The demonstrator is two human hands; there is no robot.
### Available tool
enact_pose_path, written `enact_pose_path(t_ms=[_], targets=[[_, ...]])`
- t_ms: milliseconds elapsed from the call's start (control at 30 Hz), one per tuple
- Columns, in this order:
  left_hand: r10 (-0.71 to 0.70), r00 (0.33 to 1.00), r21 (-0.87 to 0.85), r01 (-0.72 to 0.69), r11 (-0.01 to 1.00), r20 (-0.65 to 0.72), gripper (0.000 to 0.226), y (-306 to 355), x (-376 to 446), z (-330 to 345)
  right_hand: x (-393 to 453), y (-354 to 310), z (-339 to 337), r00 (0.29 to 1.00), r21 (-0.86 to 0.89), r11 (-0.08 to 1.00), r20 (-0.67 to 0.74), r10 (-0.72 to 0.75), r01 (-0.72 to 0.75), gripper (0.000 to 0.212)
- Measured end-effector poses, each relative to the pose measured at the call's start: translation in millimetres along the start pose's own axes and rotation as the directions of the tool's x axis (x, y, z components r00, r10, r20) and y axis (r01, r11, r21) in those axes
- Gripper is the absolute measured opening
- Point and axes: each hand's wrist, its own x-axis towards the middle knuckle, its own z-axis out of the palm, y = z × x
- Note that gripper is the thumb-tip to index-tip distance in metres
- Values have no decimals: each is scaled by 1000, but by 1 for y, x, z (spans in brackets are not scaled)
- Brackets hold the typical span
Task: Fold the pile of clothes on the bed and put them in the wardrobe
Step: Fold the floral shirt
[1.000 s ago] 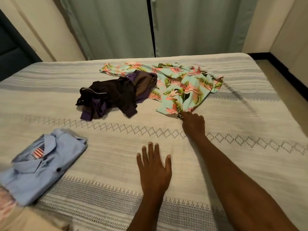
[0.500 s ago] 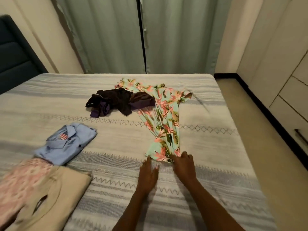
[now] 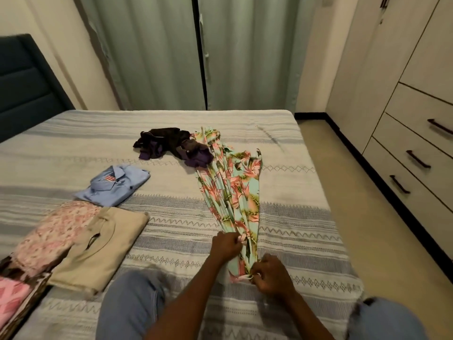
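A floral turquoise-and-pink garment (image 3: 232,192) lies stretched in a long strip down the bed (image 3: 282,148) toward me. My left hand (image 3: 225,246) grips its near end on the left side. My right hand (image 3: 269,276) pinches the very tip of the same end. A crumpled dark brown and purple garment (image 3: 171,147) lies beside the far end of the floral one. Folded at the left are a light blue shirt (image 3: 115,185), a beige garment (image 3: 98,246) and a pink floral garment (image 3: 56,231).
A wardrobe with drawers and dark handles (image 3: 416,158) stands along the right wall, across a strip of floor (image 3: 362,217). Green curtains (image 3: 196,52) hang behind the bed. A dark headboard (image 3: 22,87) is at the left. My knees in jeans (image 3: 130,305) are at the bottom.
My right hand dragged the floral garment from the far side toward me, stretching it into a strip. My left hand left the bedspread and took hold of the garment's near end. The view pulled back.
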Motion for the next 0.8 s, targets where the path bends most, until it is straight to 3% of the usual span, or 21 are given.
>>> enact_pose_path(t_ms=[67, 133, 233, 333, 467, 533, 600, 700, 767, 800], targets=[[62, 998, -1, -62, 998, 14, 32, 11, -15, 3, 1, 4, -10, 989, 93, 993, 137, 58, -71, 30], [154, 988, -12, -154, 988, 10, 34, 21, -32, 5, 7, 14, -26, 970, 306, 924, 147, 193, -230, 42], [358, 934, 41, -357, 933, -15, 24, 31, -59, 11, 18, 24, -44, 903, 461, 783, 109, 416, -417, 30], [544, 839, 47, -543, 838, -7, 13, 48, -85, 22, 36, 14, -52, 885, 314, 837, 24, 465, -449, 21], [638, 758, -191, -612, 767, 136, 11, 67, -109, 24, 62, 0, -40, 865, 66, 873, 190, 464, -483, 58], [581, 788, -301, -514, 803, 202, 21, 66, -111, 18, 64, -3, -31, 872, -32, 888, 179, 456, -458, 49], [427, 881, -445, -305, 842, 204, 31, 58, -109, 8, 61, -1, -26, 876, 41, 877, 93, 474, -479, 31], [163, 987, -540, -141, 830, -8, 34, 42, -95, -13, 52, 2, -28, 866, 268, 848, -83, 493, -457, 24], [22, 985, -515, -107, 851, -169, 30, 29, -79, -23, 39, 7, -34, 867, 449, 805, -116, 484, -389, 22], [-21, 976, -489, -89, 868, -216, 27, 24, -70, -27, 29, 6, -39, 876, 529, 759, -59, 478, -378, 19]])
